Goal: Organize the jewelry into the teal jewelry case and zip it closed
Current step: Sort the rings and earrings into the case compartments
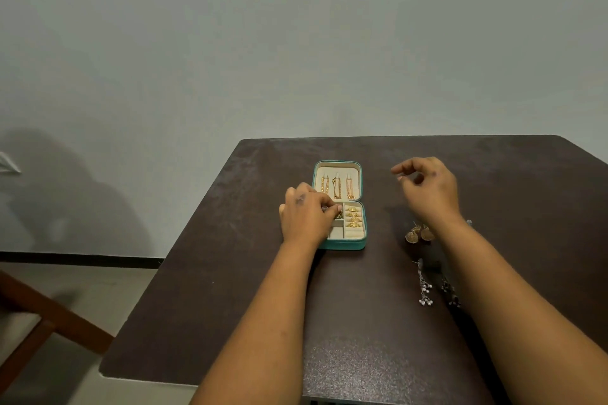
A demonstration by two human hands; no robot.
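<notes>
The teal jewelry case (345, 244) lies open on the dark table (230, 256). Three gold chains (336, 187) hang in its cream lid. Several gold rings (353, 216) sit in the ring rolls at the right of its lower half. My left hand (306, 217) rests over the left compartments, fingertips pinched on a small gold piece (338, 214) there. My right hand (427, 189) hovers right of the case, fingers loosely curled, nothing in it. Two round gold earrings (419, 233) and two long beaded earrings (424, 286) lie on the table by my right forearm.
The table's far edge meets a pale wall. Its left edge drops to the floor, where a wooden chair frame (42, 322) stands at lower left. My right forearm partly covers the darker beaded earring (449, 293).
</notes>
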